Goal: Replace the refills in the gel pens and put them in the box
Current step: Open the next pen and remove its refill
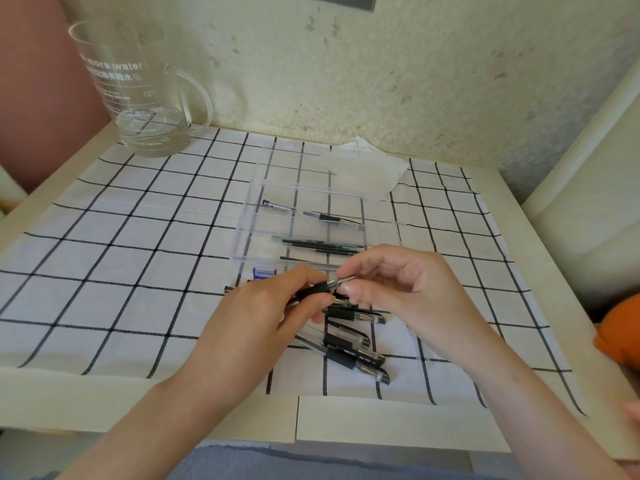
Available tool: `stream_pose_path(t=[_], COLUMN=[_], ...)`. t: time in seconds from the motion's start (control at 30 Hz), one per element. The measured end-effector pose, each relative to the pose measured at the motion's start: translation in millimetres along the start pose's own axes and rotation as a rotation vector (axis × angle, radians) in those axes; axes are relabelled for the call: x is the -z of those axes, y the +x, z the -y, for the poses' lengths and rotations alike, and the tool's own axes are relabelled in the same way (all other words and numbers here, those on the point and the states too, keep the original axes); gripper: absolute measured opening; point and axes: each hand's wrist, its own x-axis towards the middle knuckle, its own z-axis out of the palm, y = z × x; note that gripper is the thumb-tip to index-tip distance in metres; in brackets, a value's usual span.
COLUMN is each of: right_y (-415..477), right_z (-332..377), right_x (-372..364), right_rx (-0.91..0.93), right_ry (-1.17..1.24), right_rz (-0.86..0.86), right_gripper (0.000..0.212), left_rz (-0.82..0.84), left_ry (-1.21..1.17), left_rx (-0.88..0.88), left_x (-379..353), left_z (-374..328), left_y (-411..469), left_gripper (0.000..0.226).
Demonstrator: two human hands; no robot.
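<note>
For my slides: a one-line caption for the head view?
The left hand and right hand hold a black-gripped clear gel pen near a clear plastic box.

Speckled cream wall, pale table

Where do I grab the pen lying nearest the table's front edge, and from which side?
Take the nearest pen by its black middle section, coming from above on the near side, fingers across the barrel. It lies flat and slantwise on the cloth, with other pens crowding its far side. The black part probably slips less than the clear barrel.
</note>
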Motion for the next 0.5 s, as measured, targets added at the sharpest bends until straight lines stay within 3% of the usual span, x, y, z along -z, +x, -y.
stream_pose_path(t=[0.1, 0.27, 0.4, 0.5], right_y=[0.5, -2.1, -3.1, -2.4], right_z=[-1.6, -2.7, -0.1, 0.3], right_x=[-2.6, -3.4, -4.7, -11.1], right_rx=[-0.037, -0.110, -0.069, -0.068], right_ry=[0.023, -0.048, 0.037, 0.076], right_rz=[-0.021, -0.017, -0.019, -0.029], right_gripper=[0.004, 0.034, 0.017, 0.005], left_rz=[-0.003, -0.006, -0.029, -0.018], left_ry=[-0.006, -0.003, -0.044, -0.037], left_rx=[-0.022, -0.026, -0.010, -0.035], left_x=[-0.6, 0.1, 0.8, 0.6], left_z=[1.8, 2.3, 2.5, 2.3], left_y=[-1.0, -1.4, 0.4, 0.0], left_gripper=[0.030, 0.028, 0.020, 0.029])
